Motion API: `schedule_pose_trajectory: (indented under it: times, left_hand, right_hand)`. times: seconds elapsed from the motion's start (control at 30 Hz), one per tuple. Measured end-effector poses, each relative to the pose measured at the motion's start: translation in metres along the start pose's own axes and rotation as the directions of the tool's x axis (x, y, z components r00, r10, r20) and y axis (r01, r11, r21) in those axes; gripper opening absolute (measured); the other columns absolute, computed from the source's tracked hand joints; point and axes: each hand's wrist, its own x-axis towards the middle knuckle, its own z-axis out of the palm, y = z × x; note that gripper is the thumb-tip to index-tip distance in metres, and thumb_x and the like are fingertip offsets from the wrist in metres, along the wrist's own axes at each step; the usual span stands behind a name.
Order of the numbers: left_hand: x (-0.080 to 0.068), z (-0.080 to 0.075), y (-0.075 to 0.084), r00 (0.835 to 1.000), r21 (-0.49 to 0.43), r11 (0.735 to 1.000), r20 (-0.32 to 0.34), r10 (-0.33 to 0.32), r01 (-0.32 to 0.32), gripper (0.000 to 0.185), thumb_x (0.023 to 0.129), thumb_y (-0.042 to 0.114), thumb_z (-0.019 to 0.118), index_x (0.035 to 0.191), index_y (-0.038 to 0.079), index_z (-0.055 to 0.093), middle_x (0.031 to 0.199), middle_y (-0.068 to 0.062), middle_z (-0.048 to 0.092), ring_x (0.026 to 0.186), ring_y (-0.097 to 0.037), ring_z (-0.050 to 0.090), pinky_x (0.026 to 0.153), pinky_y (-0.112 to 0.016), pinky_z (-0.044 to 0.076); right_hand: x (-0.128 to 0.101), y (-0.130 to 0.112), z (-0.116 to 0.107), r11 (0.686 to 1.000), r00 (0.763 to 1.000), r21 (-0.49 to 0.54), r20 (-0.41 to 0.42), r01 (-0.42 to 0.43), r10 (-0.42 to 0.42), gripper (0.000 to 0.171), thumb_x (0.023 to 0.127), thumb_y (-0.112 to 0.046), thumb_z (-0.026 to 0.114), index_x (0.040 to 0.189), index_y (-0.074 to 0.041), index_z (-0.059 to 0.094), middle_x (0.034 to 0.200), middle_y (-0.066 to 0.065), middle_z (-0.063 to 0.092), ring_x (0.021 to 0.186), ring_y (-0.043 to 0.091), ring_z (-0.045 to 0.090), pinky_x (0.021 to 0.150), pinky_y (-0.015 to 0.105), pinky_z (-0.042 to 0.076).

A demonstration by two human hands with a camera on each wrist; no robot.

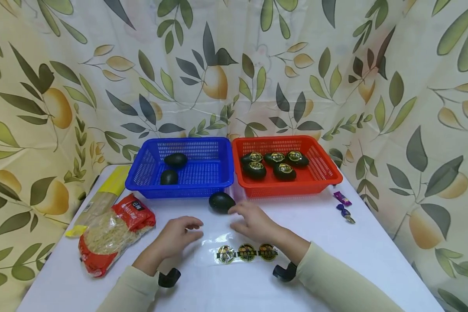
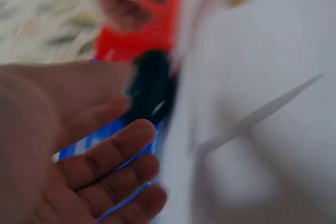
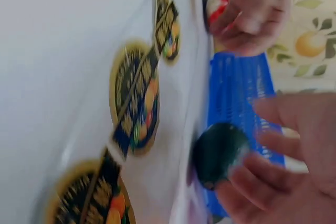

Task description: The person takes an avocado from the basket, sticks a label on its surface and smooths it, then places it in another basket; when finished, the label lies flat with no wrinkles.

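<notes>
A dark green avocado (image 1: 221, 202) without a sticker lies on the table in front of the baskets. My right hand (image 1: 253, 223) has its fingertips right at the avocado's right side, its fingers loosely bent and not wrapped round it. To the left, my left hand (image 1: 177, 237) hovers with relaxed, parted fingers and holds nothing. Between the hands and nearer to me, a clear sheet (image 1: 207, 256) bears a row of three round black-and-gold stickers (image 1: 247, 252). In the right wrist view the avocado (image 3: 220, 153) appears just beyond the right fingers.
Behind stand a blue basket (image 1: 218, 191) with two plain avocados and a red basket (image 1: 316, 188) with several stickered ones. At left lie a red-and-clear food bag (image 1: 115, 234) and a yellow-ended packet (image 1: 101, 199); two wrapped candies (image 1: 345, 212) lie at right.
</notes>
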Motion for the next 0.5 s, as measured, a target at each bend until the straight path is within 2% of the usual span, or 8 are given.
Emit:
schedule_pose_trajectory:
  times: [0.07, 0.17, 0.23, 0.3, 0.43, 0.5]
  left_hand:
    - [-0.004, 0.011, 0.008, 0.991, 0.176, 0.978, 0.097, 0.092, -0.108, 0.029, 0.093, 0.02, 0.078, 0.12, 0.009, 0.074, 0.119, -0.005, 0.071, 0.116, -0.027, 0.065, 0.102, -0.049, 0.054]
    - [-0.006, 0.023, 0.017, 0.973, 0.3, 0.938, 0.196, 0.121, -0.177, 0.038, 0.087, 0.024, 0.084, 0.121, 0.011, 0.075, 0.122, -0.005, 0.067, 0.118, -0.027, 0.061, 0.104, -0.05, 0.052]
    - [-0.007, 0.028, 0.02, 0.968, 0.33, 0.927, 0.231, 0.103, -0.177, 0.043, 0.082, 0.027, 0.088, 0.12, 0.011, 0.075, 0.121, -0.004, 0.065, 0.115, -0.025, 0.061, 0.101, -0.047, 0.053]
    - [-0.007, 0.031, 0.021, 0.964, 0.351, 0.92, 0.253, 0.084, -0.172, 0.048, 0.078, 0.028, 0.091, 0.12, 0.012, 0.075, 0.12, -0.002, 0.064, 0.113, -0.023, 0.061, 0.1, -0.045, 0.054]
    - [-0.006, 0.033, 0.019, 0.959, 0.355, 0.918, 0.273, 0.076, -0.174, 0.055, 0.075, 0.029, 0.093, 0.123, 0.011, 0.073, 0.123, -0.001, 0.063, 0.116, -0.023, 0.061, 0.102, -0.046, 0.053]
    - [-0.006, 0.035, 0.017, 0.957, 0.348, 0.922, 0.282, 0.071, -0.171, 0.055, 0.075, 0.029, 0.092, 0.124, 0.013, 0.073, 0.124, -0.001, 0.063, 0.118, -0.024, 0.061, 0.104, -0.047, 0.053]
  right_hand:
    - [-0.005, -0.005, 0.002, 0.996, 0.99, -0.044, 0.117, 0.082, -0.076, 0.035, 0.097, -0.024, 0.073, 0.129, -0.01, 0.069, 0.125, 0.006, 0.067, 0.119, 0.024, 0.061, 0.106, 0.045, 0.052]
    - [-0.007, -0.012, 0.009, 0.979, 0.947, -0.098, 0.284, 0.181, -0.147, 0.037, 0.096, -0.026, 0.073, 0.132, -0.019, 0.07, 0.125, 0.0, 0.065, 0.118, 0.015, 0.059, 0.104, 0.034, 0.053]
    - [-0.007, -0.016, 0.015, 0.968, 0.919, -0.116, 0.355, 0.224, -0.171, 0.04, 0.095, -0.027, 0.075, 0.135, -0.025, 0.069, 0.126, -0.002, 0.064, 0.117, 0.012, 0.057, 0.099, 0.027, 0.052]
    - [-0.006, -0.019, 0.021, 0.955, 0.9, -0.138, 0.391, 0.263, -0.191, 0.043, 0.094, -0.026, 0.076, 0.135, -0.031, 0.068, 0.125, -0.004, 0.062, 0.115, 0.01, 0.054, 0.094, 0.023, 0.051]
    - [-0.005, -0.022, 0.027, 0.931, 0.886, -0.18, 0.408, 0.316, -0.221, 0.043, 0.09, -0.023, 0.076, 0.13, -0.039, 0.07, 0.123, -0.007, 0.059, 0.11, 0.009, 0.051, 0.088, 0.019, 0.047]
    - [-0.006, -0.023, 0.027, 0.931, 0.885, -0.182, 0.41, 0.316, -0.22, 0.04, 0.09, -0.023, 0.076, 0.126, -0.04, 0.072, 0.123, -0.007, 0.059, 0.11, 0.008, 0.05, 0.088, 0.019, 0.048]
